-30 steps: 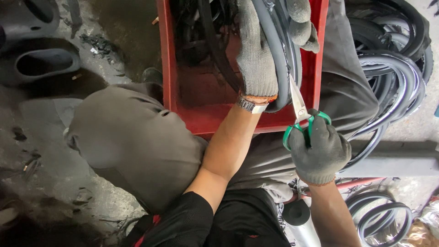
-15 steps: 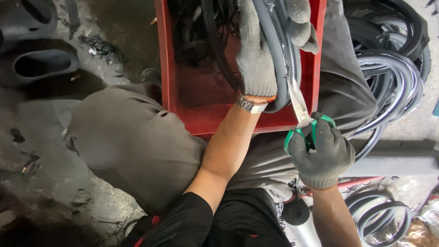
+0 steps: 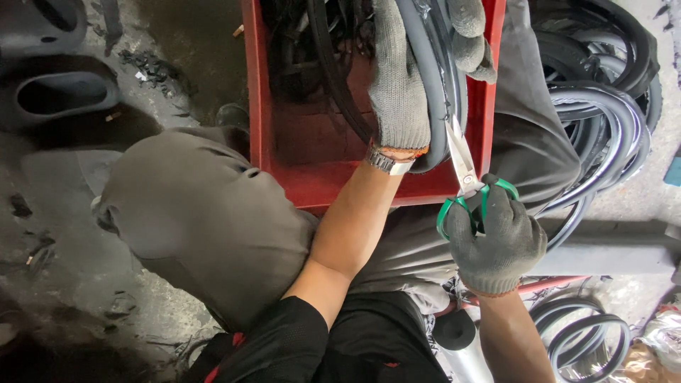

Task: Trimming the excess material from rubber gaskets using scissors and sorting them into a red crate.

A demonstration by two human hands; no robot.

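My left hand [image 3: 401, 78], in a grey knit glove with a metal watch at the wrist, grips a bundle of grey and black rubber strips [image 3: 434, 85] over a red plastic crate [image 3: 340, 186]. My right hand [image 3: 496, 245], also gloved, holds green-handled scissors [image 3: 464, 181]. Their blades point up into the bundle just right of my left wrist. The blade tips are hidden among the strips.
The crate rests between my knees, clad in grey trousers [image 3: 206, 227]. Coils of grey rubber tubing [image 3: 603, 135] pile up at the right, and more coils [image 3: 582, 333] lie at the lower right. Black moulded rubber parts [image 3: 60, 92] sit on the dirty concrete floor at the upper left.
The right hand with the scissors has shifted slightly right and down. The left hand keeps its grip on the bundle.
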